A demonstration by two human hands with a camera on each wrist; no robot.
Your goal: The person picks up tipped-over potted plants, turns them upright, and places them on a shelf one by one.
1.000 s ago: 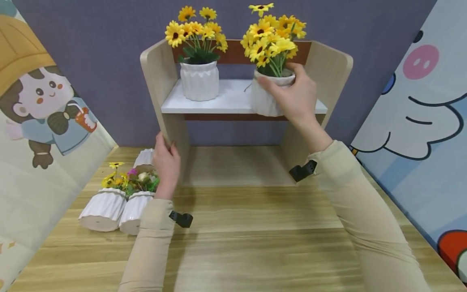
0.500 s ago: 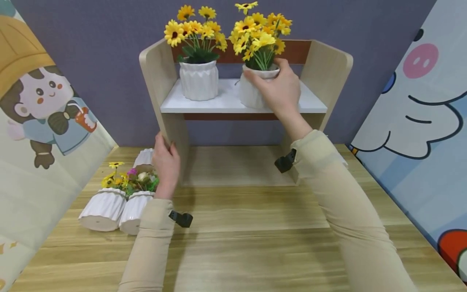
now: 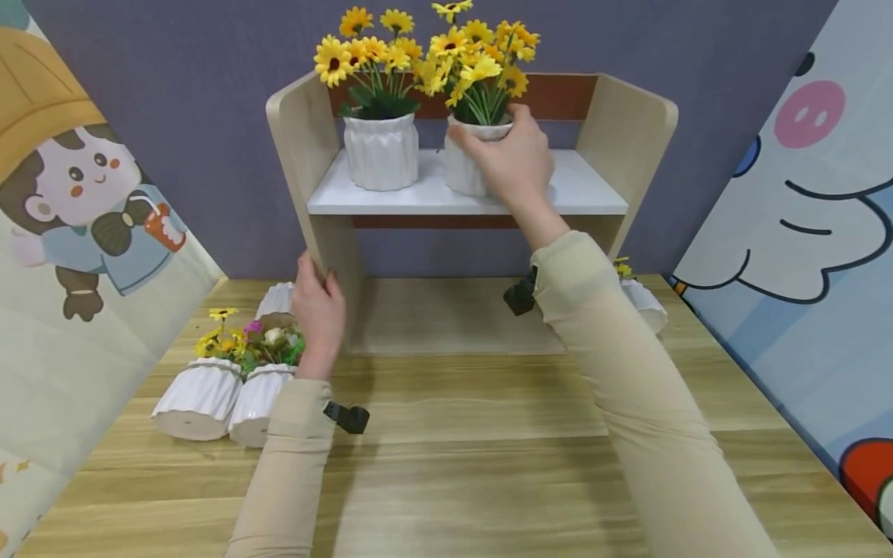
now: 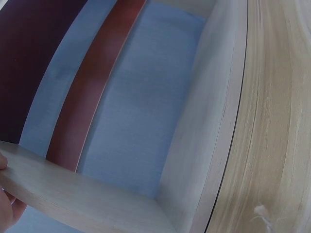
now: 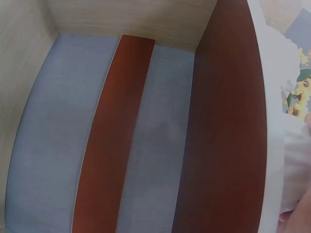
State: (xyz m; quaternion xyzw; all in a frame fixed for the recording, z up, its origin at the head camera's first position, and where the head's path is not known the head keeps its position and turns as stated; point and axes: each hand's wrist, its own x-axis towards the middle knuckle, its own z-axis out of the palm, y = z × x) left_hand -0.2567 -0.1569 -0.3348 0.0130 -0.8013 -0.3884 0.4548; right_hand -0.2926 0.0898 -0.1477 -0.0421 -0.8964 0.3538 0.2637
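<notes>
My right hand [image 3: 519,159] grips a white flowerpot [image 3: 466,167] of yellow artificial daisies, thumb at the front of the rim and fingers around its right side. The pot stands upright at the front middle of the white shelf [image 3: 586,190]. Just left of it is a second white pot [image 3: 381,155] with similar yellow flowers. My left hand [image 3: 319,310] holds the front edge of the rack's left side panel [image 3: 303,155], below shelf height. In the left wrist view, fingers [image 4: 6,208] show at that panel's edge. The right wrist view catches the held pot [image 5: 295,160] at its right border.
Several white pots lie tipped on the table left of the rack, among them a yellow-flowered pot [image 3: 198,399] and a mixed-flower pot [image 3: 261,403]. Another pot [image 3: 643,306] lies beyond the rack's right side, partly behind my right sleeve. A purple-grey wall [image 3: 174,155] stands behind.
My right hand has carried the yellow-flowered pot leftward and back along the shelf, closer to the other pot. The left hand has stayed in place. A pot at right has come into view.
</notes>
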